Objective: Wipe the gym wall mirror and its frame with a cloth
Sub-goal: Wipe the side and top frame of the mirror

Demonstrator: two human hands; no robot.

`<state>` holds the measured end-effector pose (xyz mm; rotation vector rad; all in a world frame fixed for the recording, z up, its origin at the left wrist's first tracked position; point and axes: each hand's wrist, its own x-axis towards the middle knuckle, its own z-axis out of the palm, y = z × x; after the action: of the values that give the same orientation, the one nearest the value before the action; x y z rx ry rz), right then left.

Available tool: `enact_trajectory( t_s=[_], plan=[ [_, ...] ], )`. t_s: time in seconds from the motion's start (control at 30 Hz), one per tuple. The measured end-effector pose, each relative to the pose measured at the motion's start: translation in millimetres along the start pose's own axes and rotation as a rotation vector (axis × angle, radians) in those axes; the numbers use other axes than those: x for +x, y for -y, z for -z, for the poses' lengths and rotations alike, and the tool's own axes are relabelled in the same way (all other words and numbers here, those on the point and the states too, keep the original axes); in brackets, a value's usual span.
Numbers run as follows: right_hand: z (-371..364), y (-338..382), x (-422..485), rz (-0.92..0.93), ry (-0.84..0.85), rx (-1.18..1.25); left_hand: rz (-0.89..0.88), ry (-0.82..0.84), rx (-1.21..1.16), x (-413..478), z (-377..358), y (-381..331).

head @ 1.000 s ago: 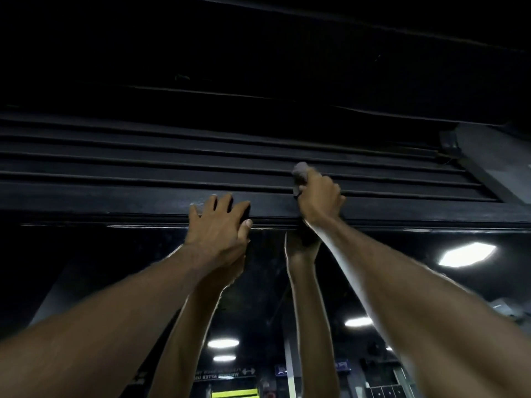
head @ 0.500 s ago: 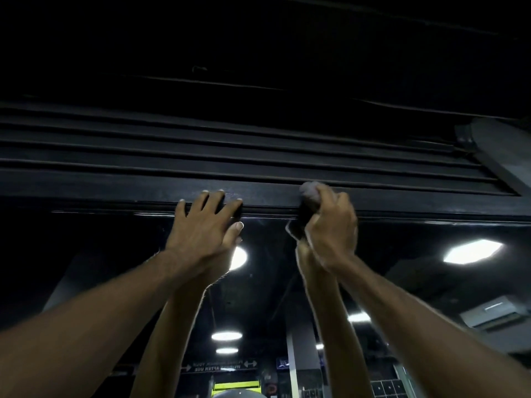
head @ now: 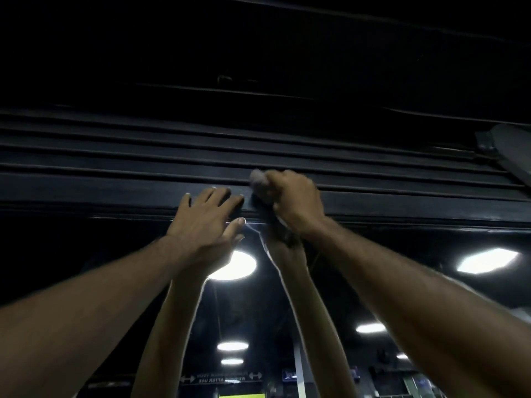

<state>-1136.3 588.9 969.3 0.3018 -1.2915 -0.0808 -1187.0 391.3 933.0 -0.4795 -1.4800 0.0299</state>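
Observation:
The wall mirror (head: 402, 297) fills the lower half of the view and reflects both my raised arms and ceiling lights. Its black top frame (head: 100, 193) runs across the middle. My right hand (head: 293, 199) grips a bunched grey cloth (head: 258, 182) and presses it against the frame's upper edge. My left hand (head: 207, 222) rests flat on the frame just left of the cloth, fingers spread and straight, thumb over the glass edge.
Black ridged slats (head: 143, 150) stack above the frame, with dark ceiling beyond. A grey beam or duct (head: 511, 150) juts in at the upper right. Reflected gym signs and lights show low in the mirror.
My right hand with the cloth dropped to the frame's lower edge, then rose to its upper edge again. My left hand stayed braced on the frame beside it.

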Motion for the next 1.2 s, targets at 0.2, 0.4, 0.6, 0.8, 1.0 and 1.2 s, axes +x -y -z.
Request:
enact_trajectory(
  t_s=[0.2, 0.4, 0.6, 0.8, 1.0, 1.2],
  plan=[
    [-1.3, -22.6, -52.8, -0.219, -0.206, 0.054, 0.035, -0.077, -0.078, -24.2, -3.2, 15.8],
    [-11.8, 23.5, -72.9, -0.262, -0.143, 0.104, -0.042, -0.042, -0.065, -30.7, 4.0, 40.4],
    [-7.5, 29.1, -19.3, -0.308, -0.248, 0.136, 0.022, -0.021, -0.028, -28.8, 10.7, 64.5],
    [-22.7, 78.5, 5.0, -0.062, 0.012, 0.152, 0.058, 0.047, 0.015, -34.2, 18.6, 92.4],
    [-23.6, 60.3, -43.2, -0.067, -0.129, 0.069, 0.002, 0.058, 0.005, -47.5, 23.2, 99.2],
    [-36.8, 106.7, -66.1, -0.272, -0.179, 0.122, -0.009, 0.037, -0.030, -50.3, 20.8, 107.6]
  ],
)
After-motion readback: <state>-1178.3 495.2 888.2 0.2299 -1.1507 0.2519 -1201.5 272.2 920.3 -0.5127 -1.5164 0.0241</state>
